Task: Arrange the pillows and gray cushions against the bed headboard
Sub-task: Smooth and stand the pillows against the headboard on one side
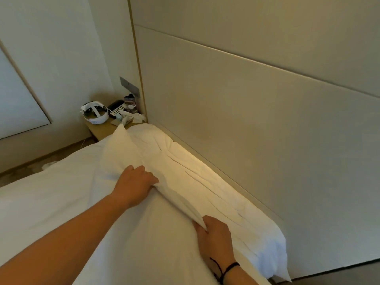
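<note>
The pillow point(185, 182) lay along the bed's point(51, 192) head edge, against the headboard point(246, 99). Both the left hand point(135, 182) and right hand point(216, 237) pinched its near seam; pushing evenly would likely seat it squarely.

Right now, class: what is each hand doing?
Left hand: grips the front edge of the white pillow.
Right hand: pinches the same pillow edge, nearer the camera.

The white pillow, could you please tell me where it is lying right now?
In the head view, the white pillow lies on the bed along the headboard, both hands gripping its near edge.
</note>
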